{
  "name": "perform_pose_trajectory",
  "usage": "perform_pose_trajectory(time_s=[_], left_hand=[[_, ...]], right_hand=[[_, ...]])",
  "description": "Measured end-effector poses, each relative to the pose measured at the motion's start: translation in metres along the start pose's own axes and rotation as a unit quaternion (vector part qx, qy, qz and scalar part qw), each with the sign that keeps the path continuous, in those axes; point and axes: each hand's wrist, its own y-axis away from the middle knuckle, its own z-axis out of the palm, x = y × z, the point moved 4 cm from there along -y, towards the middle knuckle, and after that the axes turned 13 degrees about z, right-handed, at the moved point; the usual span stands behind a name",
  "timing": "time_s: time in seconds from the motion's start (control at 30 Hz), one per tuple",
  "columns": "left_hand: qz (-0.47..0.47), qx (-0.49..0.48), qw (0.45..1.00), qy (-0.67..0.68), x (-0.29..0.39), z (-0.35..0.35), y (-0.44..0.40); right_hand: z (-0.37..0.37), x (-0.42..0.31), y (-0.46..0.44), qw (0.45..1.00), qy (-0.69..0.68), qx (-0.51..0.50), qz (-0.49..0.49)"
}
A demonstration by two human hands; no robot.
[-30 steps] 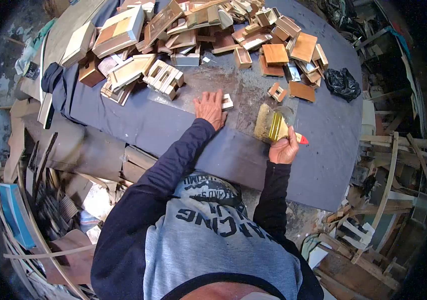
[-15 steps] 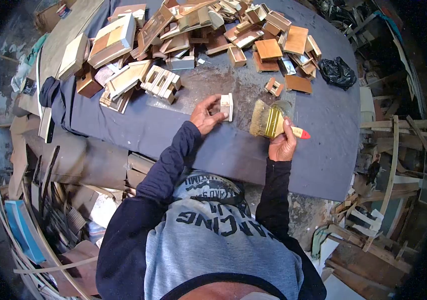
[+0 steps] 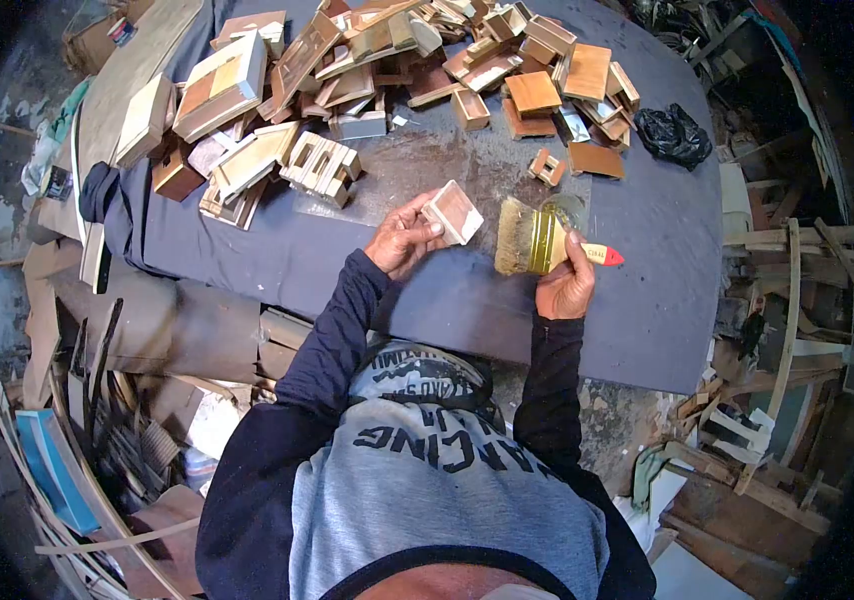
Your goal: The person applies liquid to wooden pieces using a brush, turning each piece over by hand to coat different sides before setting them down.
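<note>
My left hand grips a small shallow wooden box by its left edge, its recessed face tilted up toward me. Closed around the handle of a wide paintbrush is my right hand. The brush has pale bristles pointing left, a yellowish band and a red-tipped handle. A narrow gap separates the bristles from the box. Behind the brush stands a round clear container, partly hidden. A small wooden block with openings lies just beyond it.
Wooden boxes and pieces are heaped along the far side of the cloth-covered table. Slotted wooden pieces lie at the heap's near left. A black plastic bag sits at the right edge. Wood scraps crowd the floor both sides.
My left hand has turned the small box from edge-on to showing its recessed face. The paintbrush in my right hand has shifted slightly left.
</note>
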Motion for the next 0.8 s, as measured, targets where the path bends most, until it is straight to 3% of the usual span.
perform_pose_trajectory(time_s=[0.1, 0.17, 0.3, 0.37, 0.5, 0.57, 0.8], left_hand=[[0.005, -0.017, 1.000, -0.024, -0.009, -0.008, -0.002], [0.072, 0.020, 0.966, -0.247, -0.007, -0.013, -0.002], [0.080, 0.023, 0.939, -0.335, 0.004, 0.000, -0.001], [0.130, 0.009, 0.856, -0.500, 0.015, 0.009, 0.000], [0.171, 0.028, 0.816, -0.552, 0.026, 0.023, 0.004], [0.211, 0.000, 0.762, -0.612, 0.027, 0.025, 0.004], [0.252, -0.024, 0.715, -0.652, 0.024, 0.026, 0.004]], right_hand=[[-0.003, 0.000, -0.001, 1.000, -0.004, 0.003, -0.002], [-0.004, -0.001, 0.000, 1.000, -0.003, 0.007, -0.007], [0.001, -0.003, 0.005, 0.999, 0.033, 0.018, -0.028], [0.003, -0.003, 0.005, 0.998, 0.051, 0.016, -0.034], [0.007, -0.001, 0.004, 0.993, 0.099, 0.054, -0.040], [0.010, 0.000, 0.005, 0.989, 0.122, 0.069, -0.044], [0.015, -0.005, 0.002, 0.956, 0.255, 0.094, -0.110]])
